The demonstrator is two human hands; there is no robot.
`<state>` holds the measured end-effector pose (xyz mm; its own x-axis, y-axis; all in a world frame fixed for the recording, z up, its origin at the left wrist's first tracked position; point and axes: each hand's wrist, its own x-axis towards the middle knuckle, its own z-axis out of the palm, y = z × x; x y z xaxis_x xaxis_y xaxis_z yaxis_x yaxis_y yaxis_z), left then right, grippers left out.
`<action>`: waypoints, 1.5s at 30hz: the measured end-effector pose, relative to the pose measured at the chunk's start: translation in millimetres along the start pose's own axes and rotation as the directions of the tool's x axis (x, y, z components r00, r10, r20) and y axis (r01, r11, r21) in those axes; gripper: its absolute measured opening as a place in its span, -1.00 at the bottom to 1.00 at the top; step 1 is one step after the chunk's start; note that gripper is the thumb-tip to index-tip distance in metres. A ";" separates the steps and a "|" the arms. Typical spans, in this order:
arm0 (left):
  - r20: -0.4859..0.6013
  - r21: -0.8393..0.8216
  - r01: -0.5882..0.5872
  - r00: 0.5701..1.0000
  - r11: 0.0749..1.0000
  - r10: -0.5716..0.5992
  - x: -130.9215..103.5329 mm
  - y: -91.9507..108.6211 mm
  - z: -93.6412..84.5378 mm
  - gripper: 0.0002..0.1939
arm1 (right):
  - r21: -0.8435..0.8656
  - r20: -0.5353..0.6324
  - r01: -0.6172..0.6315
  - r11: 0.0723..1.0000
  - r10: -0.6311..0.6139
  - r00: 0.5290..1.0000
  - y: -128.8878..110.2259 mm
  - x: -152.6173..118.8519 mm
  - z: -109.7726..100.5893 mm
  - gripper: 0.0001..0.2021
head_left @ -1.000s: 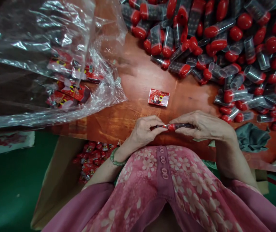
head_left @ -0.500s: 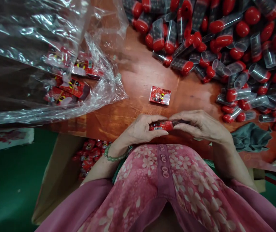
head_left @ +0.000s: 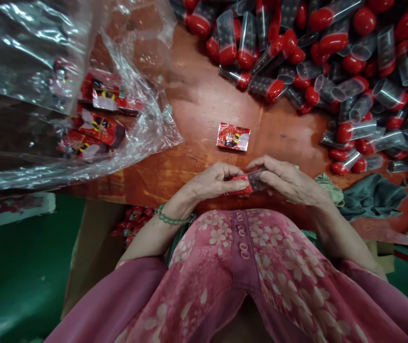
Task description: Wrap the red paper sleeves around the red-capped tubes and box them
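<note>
Between both hands, close to my body at the table's near edge, is a small red printed packet (head_left: 240, 185) with a clear plastic sleeve (head_left: 256, 181) at its right end. My left hand (head_left: 215, 181) is closed on the red packet, thumb on top. My right hand (head_left: 287, 180) grips the clear sleeve, its fingers covering part of it. Just beyond the hands, a flat red printed packet (head_left: 233, 137) in shiny wrap lies on the table.
A heap of clear tubes with red ends (head_left: 359, 102) covers the table's far right. At left, a large clear plastic bag (head_left: 147, 128) holds several red packets (head_left: 100, 126). Dark cloth (head_left: 373, 196) lies at right. Below the table edge, a cardboard box (head_left: 91, 238) contains red items (head_left: 134, 221).
The red packet and sleeve have turned in my hands, showing a broader face; its barcode is out of sight. My right hand has tilted up around the sleeve. The view has shifted slightly.
</note>
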<state>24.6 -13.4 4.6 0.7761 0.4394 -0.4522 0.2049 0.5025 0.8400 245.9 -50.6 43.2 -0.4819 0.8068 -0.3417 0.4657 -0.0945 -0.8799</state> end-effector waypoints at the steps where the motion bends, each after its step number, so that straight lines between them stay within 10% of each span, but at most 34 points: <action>1: 0.003 -0.030 0.019 1.000 0.999 -0.019 0.8 -1.0 0.4 -0.56 | 0.034 0.024 -0.034 0.999 0.033 0.999 1.0 -1.8 -2.2 -0.64; 13: 0.155 -0.074 0.067 0.986 0.995 -0.055 12.4 0.2 3.2 -0.44 | -0.071 -0.075 -0.029 0.997 0.024 0.997 12.4 -6.3 8.4 -0.80; 21: 0.135 -0.138 0.162 0.980 0.977 -0.144 11.7 -1.5 5.0 -0.38 | 0.389 -0.298 -0.052 0.920 0.179 0.938 22.0 0.0 30.5 -0.76; 29: 0.186 -0.248 0.183 0.973 0.951 -0.139 10.0 -9.6 6.1 -0.34 | 0.415 -0.300 -0.056 0.908 0.195 0.934 22.7 2.8 38.1 -0.76; 39: 0.140 -0.440 0.212 0.976 0.873 -0.166 7.4 -22.3 17.2 -0.45 | 0.110 -0.506 0.041 0.993 0.021 0.862 27.7 -4.9 46.0 -0.72; 45: -0.052 -0.568 0.051 0.994 0.822 -0.097 11.2 -24.8 32.9 -0.46 | -0.001 -0.430 0.079 0.997 -0.072 0.900 25.7 -8.9 65.3 -0.53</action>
<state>47.8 -45.4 -11.5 0.7203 0.4266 -0.5469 -0.1308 0.8579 0.4968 213.6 -98.3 2.0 -0.1478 0.9837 -0.1022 0.4269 -0.0297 -0.9038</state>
